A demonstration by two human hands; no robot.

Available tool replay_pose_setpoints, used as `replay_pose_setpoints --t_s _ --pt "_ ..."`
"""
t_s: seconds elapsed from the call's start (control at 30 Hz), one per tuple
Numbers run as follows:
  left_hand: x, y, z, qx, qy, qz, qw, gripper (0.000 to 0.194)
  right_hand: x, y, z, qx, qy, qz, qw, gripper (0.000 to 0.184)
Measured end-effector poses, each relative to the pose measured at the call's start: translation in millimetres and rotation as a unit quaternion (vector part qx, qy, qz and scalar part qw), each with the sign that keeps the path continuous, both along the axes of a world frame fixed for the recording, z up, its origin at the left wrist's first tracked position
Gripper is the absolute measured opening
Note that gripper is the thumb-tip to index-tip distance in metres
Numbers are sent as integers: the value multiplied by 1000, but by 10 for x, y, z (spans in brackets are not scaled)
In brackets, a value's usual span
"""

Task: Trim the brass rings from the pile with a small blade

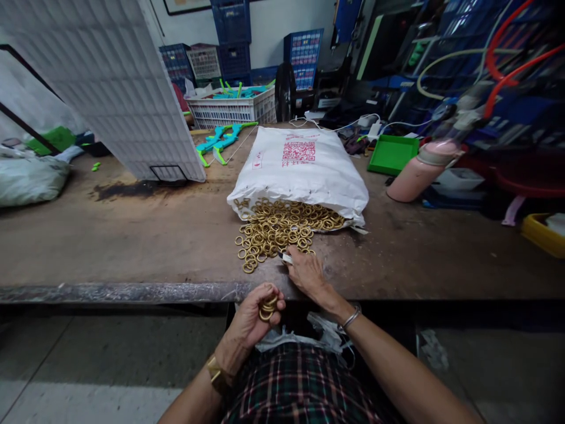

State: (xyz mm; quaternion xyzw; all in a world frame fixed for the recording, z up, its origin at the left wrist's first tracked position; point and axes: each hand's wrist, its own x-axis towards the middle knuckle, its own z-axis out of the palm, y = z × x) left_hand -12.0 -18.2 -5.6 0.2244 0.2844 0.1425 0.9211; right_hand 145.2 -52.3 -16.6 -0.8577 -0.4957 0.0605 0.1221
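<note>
Many brass-coloured rings (276, 229) spill from the open end of a white woven sack (265, 162) onto the table. My left hand (256, 315), at the table's front edge, is closed around several brass-coloured rings (267, 307). At the near side of the pile is my right hand (309, 274), fingers closed on a small white tool with a dark tip (286, 258). That tip points left, close to the loose rings. What kind of tool it is cannot be made out, and my right fingers partly hide it.
A tall white ribbed panel (119, 76) stands at the left. Behind it lie turquoise and green toy bows (220, 141) and a white crate (233, 111). Right of the sack are a green tray (392, 154) and a tilted pink bottle (417, 176). The table's front edge (123, 292) runs before me.
</note>
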Motion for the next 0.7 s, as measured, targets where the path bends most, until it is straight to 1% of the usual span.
replay_pose_setpoints --t_s 0.07,0.17,0.23,0.3,0.4,0.5,0.63,0.7 --pt "28 12 10 7 9 12 1000 18 12 -23 3 23 26 -5 999 22" --pt "84 31 37 45 42 29 998 22 4 -75 17 102 109 -6 989 19" --pt "123 41 49 98 67 45 992 27 -26 -123 33 165 176 7 970 18" --pt "156 44 52 160 90 64 981 32 -73 -176 51 198 237 26 951 18" --pt "185 38 42 233 118 69 963 38 -150 -244 76 202 308 40 929 18" --pt "184 30 23 272 130 46 952 39 -210 -272 103 201 353 43 913 17" --pt "158 22 -3 327 145 27 933 37 -250 -254 140 195 411 21 890 19" --pt "147 16 -6 342 150 13 928 36 -255 -238 142 192 429 7 882 21"
